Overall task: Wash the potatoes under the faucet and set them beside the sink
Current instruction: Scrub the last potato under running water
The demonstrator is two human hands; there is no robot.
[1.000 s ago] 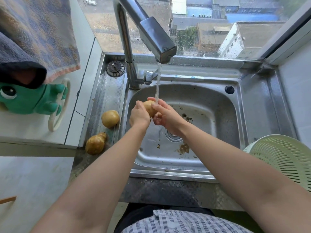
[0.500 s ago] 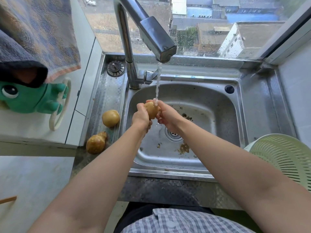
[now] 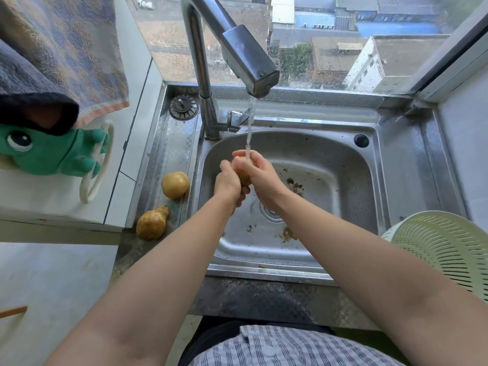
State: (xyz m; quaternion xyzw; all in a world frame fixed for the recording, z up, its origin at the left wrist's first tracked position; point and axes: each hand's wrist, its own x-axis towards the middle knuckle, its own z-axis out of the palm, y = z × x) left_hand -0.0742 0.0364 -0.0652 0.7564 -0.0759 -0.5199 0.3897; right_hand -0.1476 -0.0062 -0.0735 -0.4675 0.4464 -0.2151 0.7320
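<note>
Beneath a rain-spotted window (image 3: 343,35) over rooftops: steel sink (image 3: 343,159), let into a dark speckled desk (image 3: 264,297). Faucet (image 3: 248,59), square-headed, at the rear left of the basin, with a thin stream of water (image 3: 249,122) falling straight down.

Found together under that stream, above the middle of the basin: both hands, clamped on one potato (image 3: 243,173). Left hand (image 3: 228,182) curled round its left side; right hand (image 3: 260,173) wrapped round its right, fingers closed over the top where the water struck. Showed only a narrow strip of the potato between them.

Logged on the ribbed drainboard just left of the basin: round potato (image 3: 175,185), pale and smooth. Nearer the person, at the drainboard's corner: knobbly potato (image 3: 151,223), browner, apart from the round one. Neither touched by a hand.

Logged in the basin: drain (image 3: 269,211), partly hidden by the right wrist, and scattered brown scraps (image 3: 294,184).

Also listed: strainer plug (image 3: 183,107) behind the drainboard; pale green colander (image 3: 443,249) at the right edge; green toy (image 3: 50,154) and hanging towel (image 3: 66,48) at the left.
</note>
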